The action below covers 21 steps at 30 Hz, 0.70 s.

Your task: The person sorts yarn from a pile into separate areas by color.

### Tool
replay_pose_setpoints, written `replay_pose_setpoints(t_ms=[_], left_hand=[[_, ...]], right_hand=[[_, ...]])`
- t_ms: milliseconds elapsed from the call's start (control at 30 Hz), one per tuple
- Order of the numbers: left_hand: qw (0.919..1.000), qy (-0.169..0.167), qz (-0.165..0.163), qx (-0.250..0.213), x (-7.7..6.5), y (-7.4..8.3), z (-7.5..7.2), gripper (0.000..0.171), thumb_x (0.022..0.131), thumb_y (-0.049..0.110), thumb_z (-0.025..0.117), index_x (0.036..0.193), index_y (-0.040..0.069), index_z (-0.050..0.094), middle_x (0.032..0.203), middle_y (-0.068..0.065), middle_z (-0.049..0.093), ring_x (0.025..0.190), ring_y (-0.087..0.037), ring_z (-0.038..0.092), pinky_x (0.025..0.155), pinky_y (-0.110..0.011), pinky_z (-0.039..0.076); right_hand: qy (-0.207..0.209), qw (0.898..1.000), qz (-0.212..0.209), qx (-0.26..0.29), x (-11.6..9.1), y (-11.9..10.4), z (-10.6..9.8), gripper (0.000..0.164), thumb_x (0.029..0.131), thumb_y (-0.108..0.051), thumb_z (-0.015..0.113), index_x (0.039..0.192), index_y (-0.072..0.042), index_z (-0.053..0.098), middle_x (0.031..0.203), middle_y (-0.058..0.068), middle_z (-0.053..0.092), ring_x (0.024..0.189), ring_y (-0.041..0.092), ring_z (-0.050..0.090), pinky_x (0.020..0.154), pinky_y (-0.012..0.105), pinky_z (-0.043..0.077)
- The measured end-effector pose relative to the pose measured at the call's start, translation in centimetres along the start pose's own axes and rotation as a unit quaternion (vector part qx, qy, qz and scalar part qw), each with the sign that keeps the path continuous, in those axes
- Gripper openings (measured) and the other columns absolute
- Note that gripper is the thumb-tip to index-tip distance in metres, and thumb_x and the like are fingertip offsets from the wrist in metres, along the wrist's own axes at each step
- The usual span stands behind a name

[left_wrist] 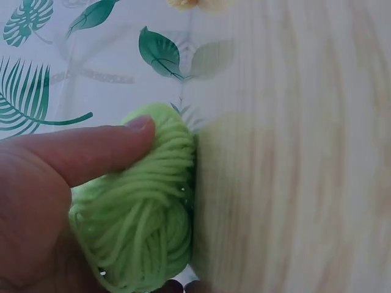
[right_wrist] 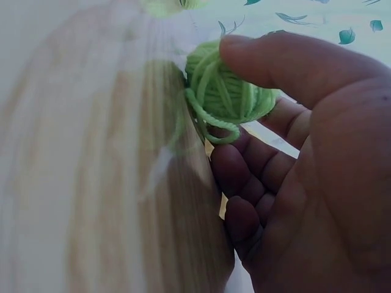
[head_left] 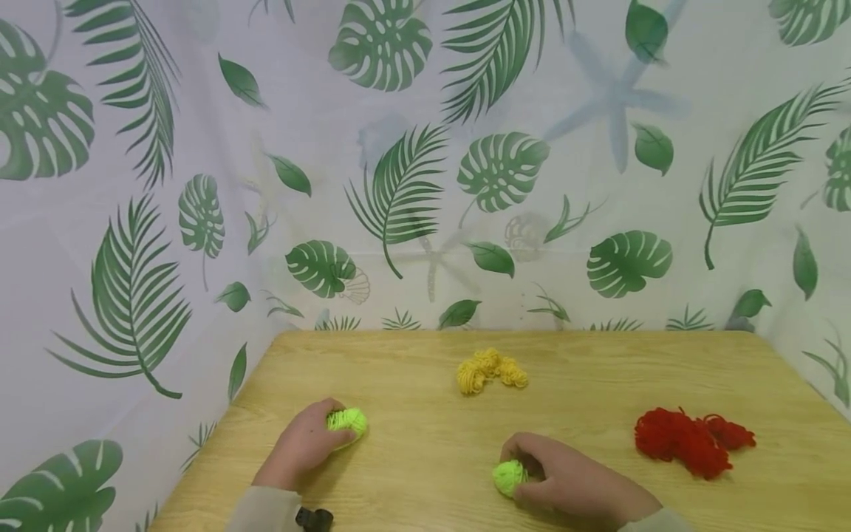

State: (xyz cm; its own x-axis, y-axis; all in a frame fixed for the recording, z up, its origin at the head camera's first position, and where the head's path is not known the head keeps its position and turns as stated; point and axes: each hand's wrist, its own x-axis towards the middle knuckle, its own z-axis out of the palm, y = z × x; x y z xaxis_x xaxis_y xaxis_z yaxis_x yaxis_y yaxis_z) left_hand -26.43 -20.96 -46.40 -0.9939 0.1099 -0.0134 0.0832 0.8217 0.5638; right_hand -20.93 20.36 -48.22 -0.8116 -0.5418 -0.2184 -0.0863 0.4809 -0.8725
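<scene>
A small bundle of neon green yarn [head_left: 349, 421] is gripped by my left hand [head_left: 308, 440] at the left of the table. In the left wrist view the thumb lies across the wound strands of this yarn [left_wrist: 143, 213], which sits right at the tabletop. My right hand [head_left: 565, 473] holds a second neon green yarn ball [head_left: 509, 478] near the front middle. The right wrist view shows its thumb on top of that ball [right_wrist: 226, 91], other fingers curled beneath, and a loose loop hanging from it.
Yellow yarn [head_left: 473, 374] lies in a curved clump toward the back of the wooden table [head_left: 399, 369]. A red yarn heap [head_left: 685, 442] lies to the right of my right hand. Leaf-printed cloth [head_left: 425, 185] hangs behind and beside the table.
</scene>
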Motion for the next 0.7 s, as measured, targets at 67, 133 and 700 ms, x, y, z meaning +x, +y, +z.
replay_pose_setpoints(t_ms=[67, 133, 700], left_hand=[[1.0000, -0.003, 0.003, -0.002, 0.0, 0.2, -0.1, 0.044, 0.084, 0.027, 0.081, 0.120, 0.008, 0.066, 0.115, -0.006, 0.067, 0.097, -0.022, 0.059, 0.088, -0.051, 0.047], [1.0000, -0.005, 0.000, -0.006, 0.0, 0.3, -0.2, 0.047, 0.084, 0.027, 0.082, 0.124, 0.008, 0.065, 0.121, -0.010, 0.065, 0.105, -0.026, 0.059, 0.093, -0.053, 0.046], [0.9989, -0.007, 0.045, 0.013, -0.9, 0.5, -0.6, 0.073, 0.082, 0.027, 0.085, 0.145, 0.011, 0.052, 0.150, -0.017, 0.045, 0.137, -0.044, 0.039, 0.106, -0.064, 0.036]], right_hand=[[0.001, 1.000, 0.002, 0.000, 0.1, 0.0, -0.1, 0.028, 0.089, -0.025, 0.073, 0.114, -0.020, 0.060, 0.107, 0.004, 0.060, 0.099, 0.026, 0.053, 0.080, 0.039, 0.044], [0.003, 1.000, 0.007, -0.004, 0.2, -0.1, -0.1, 0.028, 0.089, -0.025, 0.073, 0.114, -0.021, 0.060, 0.107, 0.003, 0.060, 0.099, 0.025, 0.053, 0.080, 0.039, 0.044], [0.069, 0.983, -0.090, -0.143, 5.2, -4.3, 1.8, 0.023, 0.089, -0.031, 0.076, 0.105, -0.026, 0.061, 0.090, -0.008, 0.059, 0.080, 0.013, 0.055, 0.070, 0.032, 0.047]])
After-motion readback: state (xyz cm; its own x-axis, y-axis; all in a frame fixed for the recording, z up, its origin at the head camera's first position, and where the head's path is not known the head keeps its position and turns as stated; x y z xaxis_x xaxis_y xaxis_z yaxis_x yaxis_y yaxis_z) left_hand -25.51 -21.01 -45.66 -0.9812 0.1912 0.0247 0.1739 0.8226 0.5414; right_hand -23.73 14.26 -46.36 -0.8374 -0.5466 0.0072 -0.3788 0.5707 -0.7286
